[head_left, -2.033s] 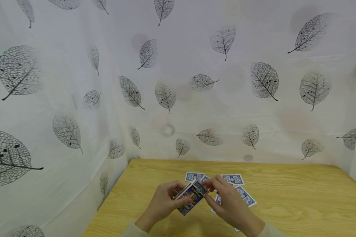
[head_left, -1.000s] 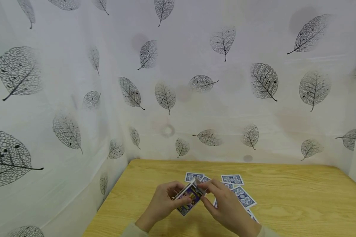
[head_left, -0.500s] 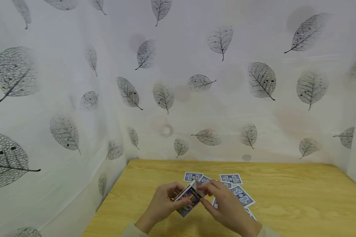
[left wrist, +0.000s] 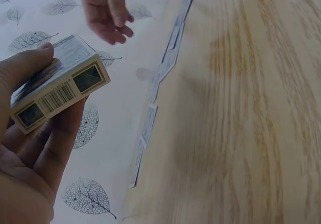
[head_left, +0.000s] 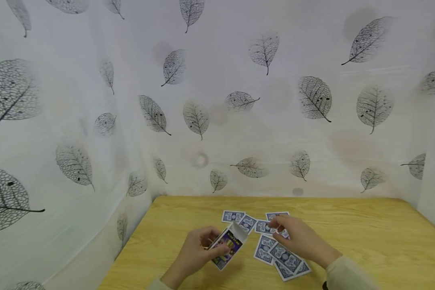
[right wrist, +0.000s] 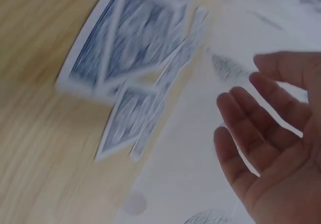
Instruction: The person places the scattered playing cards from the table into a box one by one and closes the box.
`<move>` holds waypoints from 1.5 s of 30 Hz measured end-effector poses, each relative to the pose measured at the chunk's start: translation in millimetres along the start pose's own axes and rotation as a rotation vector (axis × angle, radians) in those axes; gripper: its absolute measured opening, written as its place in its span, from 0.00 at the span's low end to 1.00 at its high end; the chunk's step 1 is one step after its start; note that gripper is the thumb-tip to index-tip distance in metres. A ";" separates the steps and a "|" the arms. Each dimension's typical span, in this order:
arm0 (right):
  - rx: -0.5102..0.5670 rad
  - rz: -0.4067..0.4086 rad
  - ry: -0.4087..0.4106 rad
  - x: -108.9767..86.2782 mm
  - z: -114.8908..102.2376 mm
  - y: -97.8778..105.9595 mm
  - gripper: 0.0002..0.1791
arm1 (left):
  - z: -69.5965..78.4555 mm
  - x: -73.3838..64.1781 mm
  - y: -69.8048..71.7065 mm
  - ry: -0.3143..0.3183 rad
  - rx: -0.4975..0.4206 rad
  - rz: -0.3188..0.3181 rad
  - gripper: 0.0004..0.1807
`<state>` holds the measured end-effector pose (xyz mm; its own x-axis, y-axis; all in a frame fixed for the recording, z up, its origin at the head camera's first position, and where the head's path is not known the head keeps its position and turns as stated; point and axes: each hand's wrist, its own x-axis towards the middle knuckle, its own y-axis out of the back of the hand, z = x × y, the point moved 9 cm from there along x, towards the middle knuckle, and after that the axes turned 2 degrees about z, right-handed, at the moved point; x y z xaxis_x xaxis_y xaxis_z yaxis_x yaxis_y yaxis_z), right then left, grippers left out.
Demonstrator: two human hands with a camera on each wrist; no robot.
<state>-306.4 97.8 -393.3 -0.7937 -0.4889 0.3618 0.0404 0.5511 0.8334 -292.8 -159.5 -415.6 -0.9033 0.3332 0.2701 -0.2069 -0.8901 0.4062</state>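
In the head view my left hand (head_left: 195, 251) grips a small card box (head_left: 227, 246) with a purple printed front, thumb across that front. Its pale top flap (head_left: 238, 230) is lifted at the upper end. The left wrist view shows the barcode end of the box (left wrist: 57, 97). My right hand (head_left: 301, 239) hovers over the loose playing cards, apart from the box. Its fingers (right wrist: 246, 118) are loosely bent with nothing between them in the right wrist view. Several blue-backed playing cards (head_left: 284, 257) lie face down, some overlapping; the right hand hides part of them.
A light wooden table (head_left: 362, 229) bears the cards, grouped beyond and to the right of the box. White curtain (head_left: 210, 137) with a dark leaf print hangs behind the table and along its left side.
My right hand has let go of the box's flap and moved right, over the cards. The flap stands lifted now. The left hand keeps its grip, and the view has turned slightly right.
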 end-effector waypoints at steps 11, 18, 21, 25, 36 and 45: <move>-0.002 -0.216 -0.087 -5.2 55.6 -10.3 0.20 | -14.2 -2.1 5.7 0.001 0.034 0.015 0.13; 0.059 -0.289 -0.150 -7.8 56.0 -20.5 0.32 | -26.7 0.3 10.1 0.044 0.042 0.030 0.14; 0.079 -0.321 -0.185 -9.0 55.0 -26.3 0.37 | -30.7 1.7 12.1 0.050 0.036 0.031 0.14; 0.078 -0.354 -0.199 -10.1 54.0 -32.4 0.39 | -36.1 5.4 16.3 0.060 0.055 0.050 0.14; 0.018 -0.345 -0.203 -6.2 52.6 -33.1 0.30 | -40.4 8.6 20.1 0.069 0.018 0.075 0.14; -0.145 -0.271 -0.216 -3.8 54.2 -26.6 0.23 | -43.4 8.3 20.1 0.096 0.017 0.066 0.15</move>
<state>-337.4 121.6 -439.5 -0.8965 -0.4415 0.0368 -0.1154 0.3128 0.9428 -320.8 -188.1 -443.0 -0.9468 0.2422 0.2117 -0.1404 -0.9033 0.4053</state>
